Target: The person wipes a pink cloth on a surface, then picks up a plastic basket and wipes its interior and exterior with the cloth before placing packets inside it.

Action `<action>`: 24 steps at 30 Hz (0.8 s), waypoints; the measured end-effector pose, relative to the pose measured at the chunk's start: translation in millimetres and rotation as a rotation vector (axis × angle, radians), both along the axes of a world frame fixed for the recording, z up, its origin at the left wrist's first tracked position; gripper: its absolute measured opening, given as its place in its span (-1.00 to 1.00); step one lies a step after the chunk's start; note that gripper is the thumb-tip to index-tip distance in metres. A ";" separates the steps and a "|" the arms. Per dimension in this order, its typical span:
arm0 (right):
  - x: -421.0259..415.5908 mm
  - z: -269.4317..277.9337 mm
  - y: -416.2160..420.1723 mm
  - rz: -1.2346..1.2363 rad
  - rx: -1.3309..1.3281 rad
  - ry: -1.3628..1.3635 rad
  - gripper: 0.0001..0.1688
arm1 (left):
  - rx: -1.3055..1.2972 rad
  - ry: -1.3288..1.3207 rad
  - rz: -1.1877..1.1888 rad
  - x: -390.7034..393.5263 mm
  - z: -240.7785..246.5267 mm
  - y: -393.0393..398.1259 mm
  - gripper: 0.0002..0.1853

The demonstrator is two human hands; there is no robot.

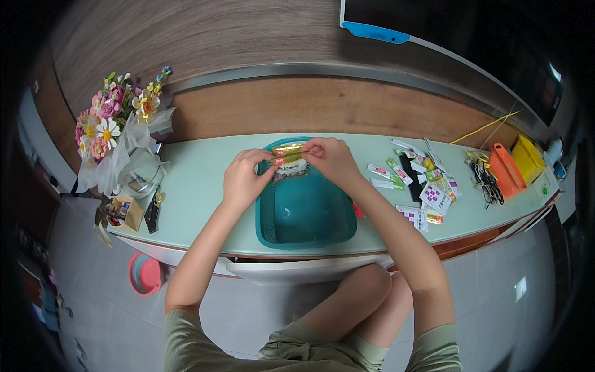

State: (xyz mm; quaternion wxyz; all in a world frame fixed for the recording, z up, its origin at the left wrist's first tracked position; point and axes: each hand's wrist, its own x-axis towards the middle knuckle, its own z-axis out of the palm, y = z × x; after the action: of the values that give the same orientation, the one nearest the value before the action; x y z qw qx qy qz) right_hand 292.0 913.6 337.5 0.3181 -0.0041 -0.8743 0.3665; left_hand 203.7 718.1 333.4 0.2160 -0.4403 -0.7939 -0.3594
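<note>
A teal plastic basket [307, 209] with perforated sides stands on the pale green top of a cabinet. Over its far left part, two gold-and-clear sachets [290, 163] with red labels overlap one another. My left hand [244, 174] pinches their left edges between thumb and fingers. At their upper right, the fingertips of my right hand [327, 160] grip the gold edge. Whether the sachets touch the basket's contents below, I cannot tell. A small red thing [357, 210] shows partly beside the basket's right wall, half hidden by my right forearm.
Loose sachets and packets [436, 197] lie to the right around a black tray-like object [413, 179]. Farther right are bundled cables [485, 174], an orange basket [505, 172] and a yellow one [529, 156]. A bouquet [109, 121] and scissors [153, 211] are left. A drawer [307, 269] juts out in front.
</note>
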 end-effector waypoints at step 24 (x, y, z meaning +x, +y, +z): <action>-31.0 -26.2 -2.3 -0.321 0.404 -0.099 -0.78 | -0.136 0.259 0.085 -38.9 -9.6 29.8 -0.89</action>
State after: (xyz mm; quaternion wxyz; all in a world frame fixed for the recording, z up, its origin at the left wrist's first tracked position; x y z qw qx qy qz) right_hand 261.0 911.3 311.3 0.3233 -0.0970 -0.9325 0.1288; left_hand 164.9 747.9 323.8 0.3012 -0.4626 -0.7999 -0.2353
